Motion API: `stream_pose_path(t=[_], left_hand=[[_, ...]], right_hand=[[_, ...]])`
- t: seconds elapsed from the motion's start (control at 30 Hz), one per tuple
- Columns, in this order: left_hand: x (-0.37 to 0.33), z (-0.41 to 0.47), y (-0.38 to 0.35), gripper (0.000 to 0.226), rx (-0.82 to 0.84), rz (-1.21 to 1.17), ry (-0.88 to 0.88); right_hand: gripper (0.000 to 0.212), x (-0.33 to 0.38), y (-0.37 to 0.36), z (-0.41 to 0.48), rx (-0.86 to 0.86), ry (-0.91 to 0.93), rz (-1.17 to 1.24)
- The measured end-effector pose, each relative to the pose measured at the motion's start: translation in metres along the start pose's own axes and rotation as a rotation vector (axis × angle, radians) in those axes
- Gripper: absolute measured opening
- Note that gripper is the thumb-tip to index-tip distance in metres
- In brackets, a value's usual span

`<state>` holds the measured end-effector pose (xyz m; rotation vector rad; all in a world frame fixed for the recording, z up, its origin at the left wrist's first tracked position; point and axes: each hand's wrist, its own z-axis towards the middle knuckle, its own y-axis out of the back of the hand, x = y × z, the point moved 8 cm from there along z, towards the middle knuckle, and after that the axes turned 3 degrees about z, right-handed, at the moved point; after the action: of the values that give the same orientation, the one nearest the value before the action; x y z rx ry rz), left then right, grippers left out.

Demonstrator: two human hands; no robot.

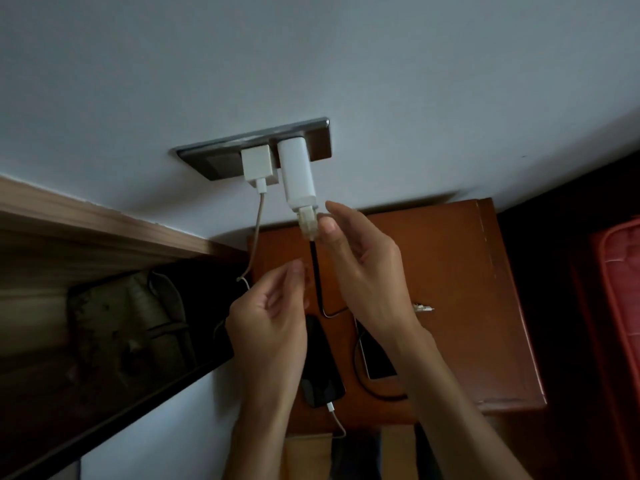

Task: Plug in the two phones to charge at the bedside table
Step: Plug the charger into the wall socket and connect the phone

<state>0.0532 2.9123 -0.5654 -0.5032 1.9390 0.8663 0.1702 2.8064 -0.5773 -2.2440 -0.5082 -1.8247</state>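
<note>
A dark wall socket plate (207,162) carries a small square white charger (257,165) with a white cable (255,237), and a taller white charger (297,173). My right hand (360,268) pinches the pale plug (309,225) of a black cable (317,275) at the tall charger's lower end. My left hand (270,327) hovers just below, fingers curled and apart, holding nothing. Two phones lie on the orange-brown bedside table (457,278): a black phone (322,375) with a white connector in its near end, and a white-edged phone (377,358) partly under my right wrist.
A wooden bed headboard (86,216) runs along the left, with a dark bag (131,327) below it. A small metal object (423,308) lies on the table. Something red (620,289) stands at the right edge. Boxes (308,455) sit below the table front.
</note>
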Motion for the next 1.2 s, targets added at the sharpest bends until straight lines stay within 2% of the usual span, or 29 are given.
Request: stream_pose_path(t=[0.23, 0.4, 0.63, 0.8, 0.87, 0.93, 1.0, 1.1, 1.2], left_hand=[[0.088, -0.041, -0.026, 0.019, 0.057, 0.046, 0.184], [0.141, -0.061, -0.041, 0.021, 0.061, 0.086, 0.234], [0.187, -0.070, -0.087, 0.033, 0.241, 0.395, 0.102], [0.202, -0.073, -0.109, 0.037, 0.284, 0.555, 0.061], [0.202, -0.074, -0.109, 0.032, 0.260, 0.547, 0.061], [0.200, -0.076, -0.104, 0.025, 0.220, 0.449, 0.058], [0.197, -0.083, -0.096, 0.023, 0.189, 0.292, 0.091], [0.200, -0.104, -0.091, 0.037, 0.269, -0.077, 0.246], [0.194, -0.129, -0.090, 0.039, 0.374, -0.361, 0.349]], right_hand=[[0.028, -0.078, 0.067, -0.039, -0.095, -0.062, -0.187], [0.016, -0.155, 0.115, -0.054, -0.139, -0.140, -0.503], [0.034, -0.221, 0.138, -0.068, -0.060, -0.245, -0.754], [0.023, -0.227, 0.147, -0.065, -0.035, -0.253, -0.754], [0.017, -0.220, 0.151, -0.068, -0.044, -0.202, -0.669], [0.012, -0.215, 0.156, -0.073, -0.068, -0.239, -0.448], [0.013, -0.213, 0.157, -0.080, -0.093, -0.343, -0.133], [0.026, -0.208, 0.148, -0.086, -0.116, -0.506, 0.413], [0.028, -0.187, 0.128, -0.089, 0.008, -0.596, 0.841]])
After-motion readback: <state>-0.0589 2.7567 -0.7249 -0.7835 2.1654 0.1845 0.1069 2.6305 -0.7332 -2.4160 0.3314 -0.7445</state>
